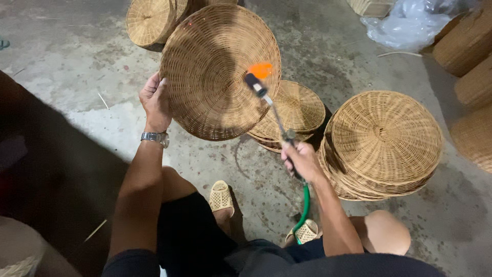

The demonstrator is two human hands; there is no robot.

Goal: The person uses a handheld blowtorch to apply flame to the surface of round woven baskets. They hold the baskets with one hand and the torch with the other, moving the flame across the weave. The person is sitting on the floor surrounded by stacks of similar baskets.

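Nearest the camera are the person's bent knees and two perforated cream sandals planted on the concrete floor. A green hose runs up between the legs to the right hand, which is closed in a fist around the handle of a gas torch. The torch's thin metal tube slants up and to the left, and its dark nozzle shows a small orange flame right against the inside of a round woven tray.

The left hand grips that tray by its left rim, fingers curled behind and thumb in front, holding it off the floor and tilted so its hollow face turns toward the flame.

On the floor behind the tray lies a short stack of similar trays, and to the right a taller stack, bottoms up. More wickerwork sits along the top and right edges of the floor, beside crumpled clear plastic.

To do this pass well, the flame likely needs to glide quickly across the weave, never dwelling on one spot, since the fibre could scorch. The left hand should stay well clear of the flame, turning the tray by the rim.
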